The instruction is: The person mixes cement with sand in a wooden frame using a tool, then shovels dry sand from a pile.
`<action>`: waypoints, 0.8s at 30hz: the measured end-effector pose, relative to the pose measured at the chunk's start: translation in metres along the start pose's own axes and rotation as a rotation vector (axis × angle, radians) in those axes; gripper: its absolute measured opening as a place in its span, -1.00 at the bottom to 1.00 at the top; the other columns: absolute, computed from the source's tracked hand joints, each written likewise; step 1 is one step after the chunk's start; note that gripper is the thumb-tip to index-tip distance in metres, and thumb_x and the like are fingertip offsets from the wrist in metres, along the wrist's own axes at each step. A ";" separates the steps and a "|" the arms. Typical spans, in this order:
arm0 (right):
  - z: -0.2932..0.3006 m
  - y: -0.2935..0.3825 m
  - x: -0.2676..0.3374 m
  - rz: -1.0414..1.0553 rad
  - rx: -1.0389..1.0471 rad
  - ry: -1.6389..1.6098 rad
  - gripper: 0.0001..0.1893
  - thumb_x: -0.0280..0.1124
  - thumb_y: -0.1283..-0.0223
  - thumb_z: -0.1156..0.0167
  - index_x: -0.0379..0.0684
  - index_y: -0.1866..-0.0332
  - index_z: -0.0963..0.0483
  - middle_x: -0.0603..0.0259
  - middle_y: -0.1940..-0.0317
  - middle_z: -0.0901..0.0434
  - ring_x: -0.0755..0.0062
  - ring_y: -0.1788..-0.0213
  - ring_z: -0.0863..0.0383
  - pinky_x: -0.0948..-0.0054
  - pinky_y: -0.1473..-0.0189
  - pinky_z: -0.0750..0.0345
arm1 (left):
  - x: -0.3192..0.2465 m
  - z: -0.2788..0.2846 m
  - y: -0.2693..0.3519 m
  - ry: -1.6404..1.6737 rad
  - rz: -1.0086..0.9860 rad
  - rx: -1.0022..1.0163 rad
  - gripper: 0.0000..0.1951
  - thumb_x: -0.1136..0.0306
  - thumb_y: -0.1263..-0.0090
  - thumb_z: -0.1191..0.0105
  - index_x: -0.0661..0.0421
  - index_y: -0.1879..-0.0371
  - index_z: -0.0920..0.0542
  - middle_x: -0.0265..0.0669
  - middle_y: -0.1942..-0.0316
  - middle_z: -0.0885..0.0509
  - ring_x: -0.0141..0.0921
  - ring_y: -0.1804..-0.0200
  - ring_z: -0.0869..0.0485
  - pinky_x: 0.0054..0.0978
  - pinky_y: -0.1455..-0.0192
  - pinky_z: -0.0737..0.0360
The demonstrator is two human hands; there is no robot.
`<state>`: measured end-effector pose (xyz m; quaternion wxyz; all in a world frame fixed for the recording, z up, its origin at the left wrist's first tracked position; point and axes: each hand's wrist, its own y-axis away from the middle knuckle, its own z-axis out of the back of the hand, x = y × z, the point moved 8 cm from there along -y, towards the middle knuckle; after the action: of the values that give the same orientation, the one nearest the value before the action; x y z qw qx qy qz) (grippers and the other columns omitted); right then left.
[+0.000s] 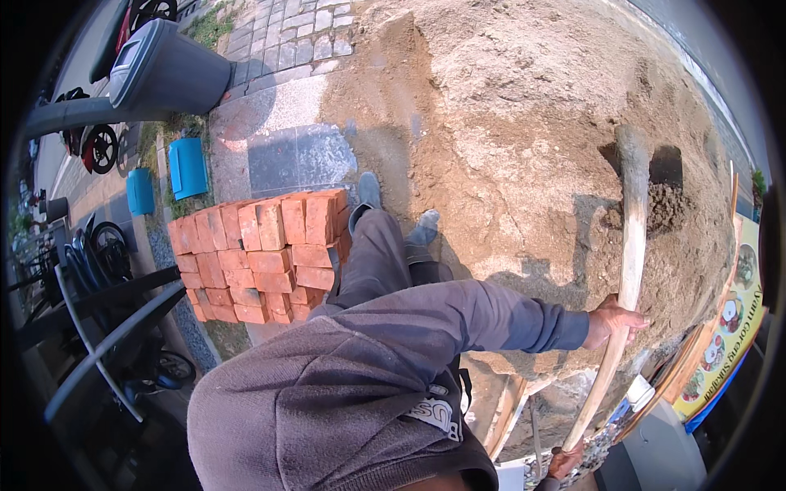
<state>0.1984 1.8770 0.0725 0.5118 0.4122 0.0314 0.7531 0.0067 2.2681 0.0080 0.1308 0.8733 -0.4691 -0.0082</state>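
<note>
My left hand (614,323) grips the wooden handle (632,258) of a hoe partway along its length. Close to the handle's lower end, at the bottom right, my right hand (565,461) is closed around it and partly cut off by shadow and clothing. The hoe's dark metal blade (666,164) is at the far end, over a large sand pile (522,159). Darker, clumped sand (666,207) shows beside the blade. Whether the blade touches the pile I cannot tell. The handle's head end is caked with grey dirt.
A stack of red bricks (258,245) stands close by my legs, at left. Beyond are blue containers (187,169), a grey bin (172,67) and parked motorcycles (101,147). Wooden boards (706,344), a white bucket (640,393) and a yellow banner (721,331) edge the right side.
</note>
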 end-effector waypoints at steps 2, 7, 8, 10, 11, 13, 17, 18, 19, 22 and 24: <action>-0.009 -0.003 0.014 0.130 -0.088 0.023 -0.81 -0.52 -0.07 0.05 -0.18 0.18 -0.41 0.49 0.53 -0.26 0.76 0.50 -0.31 0.73 0.61 -0.28 | -0.024 0.003 0.017 -0.028 -0.032 -0.003 -0.74 0.40 -0.01 -0.24 0.11 0.41 -0.41 -0.32 0.54 -0.48 -0.47 0.53 -0.49 -0.50 0.40 -0.47; -0.188 0.007 0.108 0.193 0.346 0.531 -0.70 -0.48 0.45 -0.15 -0.24 0.43 -0.32 0.14 0.62 -0.36 0.21 0.55 -0.37 0.39 0.40 -0.39 | -0.110 0.104 0.040 -0.036 -0.054 -0.329 -0.82 0.37 -0.08 -0.19 0.02 0.56 -0.42 -0.48 0.66 -0.39 -0.53 0.58 -0.42 -0.49 0.46 -0.43; -0.233 0.013 0.128 0.176 0.476 0.492 -0.70 -0.49 0.46 -0.16 -0.25 0.45 -0.32 0.17 0.68 -0.37 0.24 0.62 -0.38 0.39 0.47 -0.40 | -0.140 0.137 0.048 -0.013 -0.126 -0.399 -0.83 0.37 -0.11 -0.16 0.01 0.56 -0.41 -0.50 0.68 -0.36 -0.54 0.59 -0.40 -0.50 0.47 -0.42; -0.309 0.006 0.128 0.218 0.638 0.557 -0.72 -0.51 0.44 -0.15 -0.27 0.44 -0.36 0.13 0.69 -0.40 0.28 0.61 -0.43 0.40 0.48 -0.40 | -0.195 0.217 0.065 0.030 -0.211 -0.539 -0.86 0.42 -0.13 -0.12 0.05 0.53 -0.41 -0.48 0.67 -0.38 -0.54 0.61 -0.38 -0.52 0.49 -0.41; -0.347 0.004 0.130 0.246 0.685 0.493 -0.73 -0.53 0.42 -0.14 -0.28 0.43 -0.37 0.11 0.68 -0.41 0.27 0.61 -0.43 0.40 0.47 -0.40 | -0.221 0.239 0.084 -0.008 -0.292 -0.683 -0.87 0.46 -0.12 -0.11 0.09 0.53 -0.41 -0.44 0.67 -0.39 -0.52 0.62 -0.38 -0.51 0.54 -0.41; -0.422 0.001 0.136 0.285 0.808 0.455 -0.69 -0.55 0.42 -0.14 -0.29 0.38 -0.39 0.07 0.64 -0.44 0.17 0.57 -0.46 0.35 0.41 -0.42 | -0.267 0.320 0.115 -0.115 -0.458 -0.853 -0.88 0.50 -0.09 -0.11 0.14 0.51 -0.42 -0.36 0.67 -0.41 -0.47 0.64 -0.42 -0.51 0.62 -0.41; -0.555 -0.013 0.159 0.357 0.858 0.516 -0.62 -0.49 0.43 -0.22 -0.27 0.30 -0.43 -0.11 0.42 -0.52 -0.11 0.27 -0.52 0.17 0.26 -0.45 | -0.282 0.389 0.160 -0.149 -0.461 -1.048 -0.88 0.48 -0.09 -0.13 0.14 0.51 -0.44 -0.37 0.66 -0.43 -0.48 0.64 -0.41 -0.51 0.65 -0.40; -0.583 -0.023 0.165 0.474 0.786 0.565 -0.68 -0.50 0.43 -0.27 -0.29 0.40 -0.42 0.00 0.57 -0.51 0.01 0.40 -0.54 0.27 0.36 -0.45 | -0.279 0.396 0.162 -0.131 -0.446 -1.054 -0.88 0.48 -0.09 -0.13 0.14 0.51 -0.44 -0.37 0.66 -0.43 -0.48 0.64 -0.41 -0.51 0.65 -0.40; -0.612 -0.030 0.167 0.462 0.790 0.520 -0.67 -0.51 0.44 -0.28 -0.30 0.40 -0.42 0.03 0.59 -0.50 0.07 0.45 -0.55 0.28 0.40 -0.45 | -0.281 0.403 0.164 -0.113 -0.427 -1.042 -0.87 0.48 -0.09 -0.14 0.14 0.51 -0.44 -0.38 0.66 -0.43 -0.48 0.64 -0.41 -0.51 0.65 -0.39; -0.671 -0.045 0.152 0.371 0.769 0.515 -0.67 -0.54 0.44 -0.27 -0.30 0.40 -0.41 0.10 0.63 -0.49 0.22 0.55 -0.53 0.33 0.49 -0.43 | -0.286 0.418 0.161 -0.080 -0.382 -1.018 -0.87 0.48 -0.08 -0.14 0.14 0.52 -0.44 -0.38 0.66 -0.42 -0.48 0.66 -0.40 -0.50 0.66 -0.39; -0.679 -0.045 0.140 0.297 0.753 0.554 -0.68 -0.56 0.43 -0.27 -0.30 0.40 -0.41 0.16 0.65 -0.49 0.31 0.61 -0.51 0.36 0.55 -0.42 | -0.285 0.424 0.165 -0.063 -0.365 -1.010 -0.87 0.48 -0.08 -0.14 0.13 0.53 -0.43 -0.38 0.67 -0.41 -0.48 0.66 -0.39 -0.50 0.66 -0.39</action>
<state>-0.2306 2.2646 -0.3130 0.1868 0.3530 0.3774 0.8355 -0.3457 2.3220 -0.3936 0.5171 0.7683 -0.2509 -0.2816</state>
